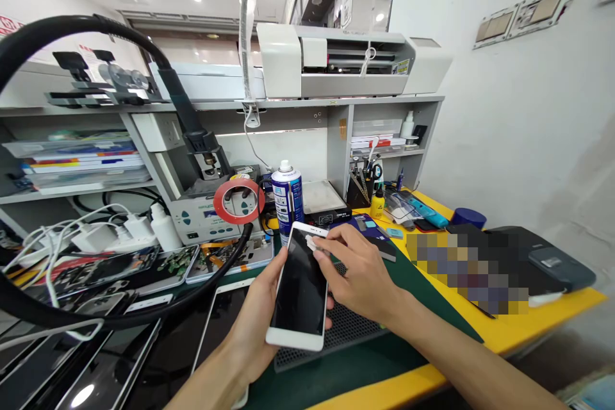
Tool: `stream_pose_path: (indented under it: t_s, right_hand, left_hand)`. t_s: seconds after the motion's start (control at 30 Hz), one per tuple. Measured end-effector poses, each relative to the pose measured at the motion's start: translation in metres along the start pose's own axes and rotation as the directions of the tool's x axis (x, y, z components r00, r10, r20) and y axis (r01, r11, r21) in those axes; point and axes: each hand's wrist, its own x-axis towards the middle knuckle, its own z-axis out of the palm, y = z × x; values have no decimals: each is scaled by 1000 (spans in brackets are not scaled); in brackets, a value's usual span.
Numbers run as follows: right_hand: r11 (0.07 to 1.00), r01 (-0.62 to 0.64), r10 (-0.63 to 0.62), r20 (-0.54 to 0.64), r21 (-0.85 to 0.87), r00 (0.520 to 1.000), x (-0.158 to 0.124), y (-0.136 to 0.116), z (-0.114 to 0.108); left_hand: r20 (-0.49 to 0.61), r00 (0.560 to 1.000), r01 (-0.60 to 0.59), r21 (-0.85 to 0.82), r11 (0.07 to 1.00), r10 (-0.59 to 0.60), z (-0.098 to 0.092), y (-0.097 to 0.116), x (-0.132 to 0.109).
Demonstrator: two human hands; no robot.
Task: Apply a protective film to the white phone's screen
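Observation:
A white phone point(298, 295) with a dark screen is tilted upright over the green mat, near the middle of the head view. My left hand point(257, 317) is wrapped round it from the left and behind, with fingertips showing at its right edge. My right hand point(353, 269) pinches a small white piece point(312, 243), perhaps tissue or cloth, against the upper right part of the screen. Under the phone lies a dark perforated pad point(346, 330).
A blue spray can point(287, 198) stands behind the phone, beside a roll of red tape point(236, 201). A black hose point(211, 307) curves across the left over several phones. A yellow bottle point(377, 204) stands at the back right.

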Motion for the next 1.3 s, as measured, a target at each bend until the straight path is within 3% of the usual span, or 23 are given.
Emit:
stream_pose_path:
  t_s: [0.17,0.33,0.6,0.7,0.9,1.1,1.3]
  right_hand:
    - [990,97,-101,36,102,994,-3,-3,2]
    - [968,147,-170,104,203,980,-4,-10,2]
    - [995,-32,32,3,91,999,3,7,-1]
    - [995,-44,46,-17,92,999,5,10,-3]
    - [977,93,-107,64,189,992,1,1,-2]
    - [928,221,-274,148,299,950,-4,-20,-3]
    - [922,241,-294,145,302,945,-7,-23,-1]
  left_hand:
    - [-27,999,-20,-20,1000,19,-5,-1,2]
    - [-96,988,-130,-63,990,124,-7,-1,4]
    - [2,1000,-26,8,1000,26,-1,2,3]
    - [10,1000,-23,23,999,23,1,2,1]
    - [-71,993,-96,-14,995,95,-3,6,0]
    - [-135,977,-185,-126,975,168,-9,9,6]
    - [-134,972,-211,-140,967,193,-13,6,9]
